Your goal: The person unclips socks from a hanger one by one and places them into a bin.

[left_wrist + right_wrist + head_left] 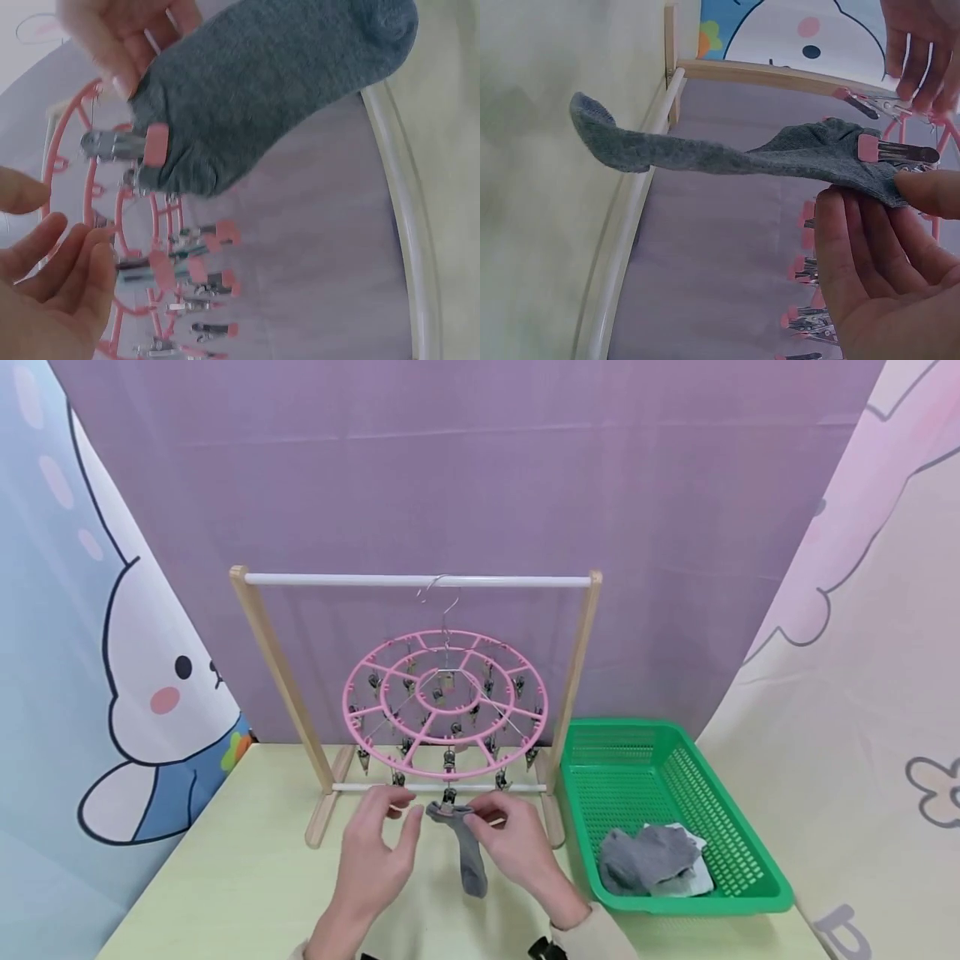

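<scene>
A grey sock [471, 864] hangs at the front of a round pink clip hanger [348, 703]. One metal clip [116, 145] with pink tips bites its cuff. My right hand [513, 839] pinches the cuff's right edge between thumb and fingers, as the right wrist view shows with the sock [795, 161] stretching away from the hand [892, 300]. To the left of the clip, my left hand [375, 852] holds nothing; its fingers are loosely bent and stand apart from the sock in the left wrist view.
A wooden stand [285, 681] with a white top rod [337, 580] bears the hanger, and several other clips dangle from its rings. On the right sits a green basket [675, 906] with grey cloth [648, 860] and white cloth [701, 881] inside. A purple backdrop [480, 493] closes the rear.
</scene>
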Demonstrator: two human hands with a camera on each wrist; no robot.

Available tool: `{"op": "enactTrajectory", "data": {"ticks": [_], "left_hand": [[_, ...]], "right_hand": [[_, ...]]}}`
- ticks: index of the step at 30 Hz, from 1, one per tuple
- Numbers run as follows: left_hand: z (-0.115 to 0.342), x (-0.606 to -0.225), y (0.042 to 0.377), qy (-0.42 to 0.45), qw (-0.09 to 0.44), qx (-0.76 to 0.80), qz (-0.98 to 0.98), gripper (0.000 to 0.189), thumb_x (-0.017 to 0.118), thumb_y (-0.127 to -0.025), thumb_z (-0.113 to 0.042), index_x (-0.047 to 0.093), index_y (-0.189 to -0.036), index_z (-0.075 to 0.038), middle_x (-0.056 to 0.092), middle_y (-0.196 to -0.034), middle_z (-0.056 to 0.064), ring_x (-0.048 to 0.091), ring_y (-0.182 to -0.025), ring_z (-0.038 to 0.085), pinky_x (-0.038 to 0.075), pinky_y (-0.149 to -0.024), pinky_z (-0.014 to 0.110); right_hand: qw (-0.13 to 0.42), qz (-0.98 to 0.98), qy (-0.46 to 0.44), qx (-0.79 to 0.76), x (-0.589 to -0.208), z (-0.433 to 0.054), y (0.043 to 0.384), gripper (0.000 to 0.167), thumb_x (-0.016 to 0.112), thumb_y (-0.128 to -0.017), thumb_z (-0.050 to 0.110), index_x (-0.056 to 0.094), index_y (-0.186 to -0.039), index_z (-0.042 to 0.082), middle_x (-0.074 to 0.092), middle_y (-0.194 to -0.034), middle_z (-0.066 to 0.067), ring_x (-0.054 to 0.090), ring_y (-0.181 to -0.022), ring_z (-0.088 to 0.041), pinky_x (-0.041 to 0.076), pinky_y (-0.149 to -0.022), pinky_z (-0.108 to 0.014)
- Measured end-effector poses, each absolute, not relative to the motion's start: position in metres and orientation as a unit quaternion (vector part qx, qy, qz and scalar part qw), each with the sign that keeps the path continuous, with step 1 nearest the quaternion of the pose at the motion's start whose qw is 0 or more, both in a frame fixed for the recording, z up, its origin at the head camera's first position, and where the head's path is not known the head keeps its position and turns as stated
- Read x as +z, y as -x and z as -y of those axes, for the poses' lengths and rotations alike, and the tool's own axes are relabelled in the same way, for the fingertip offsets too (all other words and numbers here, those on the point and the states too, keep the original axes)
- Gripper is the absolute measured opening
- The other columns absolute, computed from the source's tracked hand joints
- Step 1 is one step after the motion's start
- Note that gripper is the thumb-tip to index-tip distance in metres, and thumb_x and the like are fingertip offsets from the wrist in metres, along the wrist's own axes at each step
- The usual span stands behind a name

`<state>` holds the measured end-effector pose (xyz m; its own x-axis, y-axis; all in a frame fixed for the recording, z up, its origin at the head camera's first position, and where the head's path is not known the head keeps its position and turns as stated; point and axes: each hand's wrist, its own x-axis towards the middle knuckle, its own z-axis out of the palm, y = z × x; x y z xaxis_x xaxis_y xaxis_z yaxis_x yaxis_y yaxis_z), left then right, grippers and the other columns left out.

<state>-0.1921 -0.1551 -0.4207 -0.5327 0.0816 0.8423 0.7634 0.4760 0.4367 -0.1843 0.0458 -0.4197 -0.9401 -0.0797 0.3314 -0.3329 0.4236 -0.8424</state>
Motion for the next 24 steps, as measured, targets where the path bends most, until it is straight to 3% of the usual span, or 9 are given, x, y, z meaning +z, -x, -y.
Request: {"op": "enactTrajectory", "data": {"ticks": [7,9,13,16,24], "left_hand": [[0.144,-0.416,0.192,0.249,0.222,-0.485,0.808,0.034,0.073,-0.095,-0.018,0.065,-0.127,-0.007,0.068,-0.119,0.003,0.065,-0.109,0.022,0.057,-0.091,0.042],[0.143,-0.414,0.195,0.239,0.17,-0.509,0.81,0.035,0.071,-0.097,-0.021,0.064,-0.129,-0.008,0.069,-0.116,0.002,0.066,-0.108,0.022,0.055,-0.093,0.044],[0.145,-0.412,0.199,0.219,0.093,-0.547,0.802,0.033,0.072,-0.097,-0.021,0.067,-0.128,-0.009,0.068,-0.103,-0.002,0.066,-0.099,0.016,0.055,-0.091,0.037],[0.146,-0.412,0.202,0.224,0.072,-0.561,0.794,0.029,0.072,-0.096,-0.019,0.07,-0.122,-0.007,0.067,-0.097,-0.003,0.064,-0.093,0.014,0.055,-0.088,0.031],[0.141,-0.411,0.204,0.236,0.069,-0.565,0.788,0.015,0.07,-0.098,-0.021,0.071,-0.105,-0.007,0.065,-0.09,-0.002,0.062,-0.083,0.013,0.055,-0.08,0.03]], "right_hand": [[0.097,0.837,-0.131,0.523,-0.418,-0.049,0.182,0.01,0.07,-0.095,0.012,0.074,-0.103,0.008,0.07,-0.091,0.002,0.065,-0.083,-0.013,0.056,-0.074,-0.025],[0.092,0.835,-0.138,0.525,-0.418,-0.05,0.182,0.01,0.069,-0.095,0.013,0.074,-0.103,0.008,0.071,-0.091,0.002,0.065,-0.083,-0.013,0.056,-0.074,-0.026],[0.084,0.832,-0.146,0.529,-0.419,-0.052,0.182,0.01,0.068,-0.096,0.014,0.074,-0.102,0.009,0.071,-0.092,0.002,0.065,-0.083,-0.013,0.056,-0.073,-0.026],[0.082,0.829,-0.149,0.533,-0.418,-0.052,0.182,0.01,0.068,-0.097,0.015,0.074,-0.103,0.009,0.071,-0.092,0.002,0.065,-0.083,-0.013,0.056,-0.073,-0.026],[0.076,0.819,-0.161,0.545,-0.419,-0.049,0.181,0.013,0.071,-0.096,0.017,0.074,-0.104,0.008,0.07,-0.091,0.001,0.066,-0.081,-0.012,0.057,-0.073,-0.031]]}}
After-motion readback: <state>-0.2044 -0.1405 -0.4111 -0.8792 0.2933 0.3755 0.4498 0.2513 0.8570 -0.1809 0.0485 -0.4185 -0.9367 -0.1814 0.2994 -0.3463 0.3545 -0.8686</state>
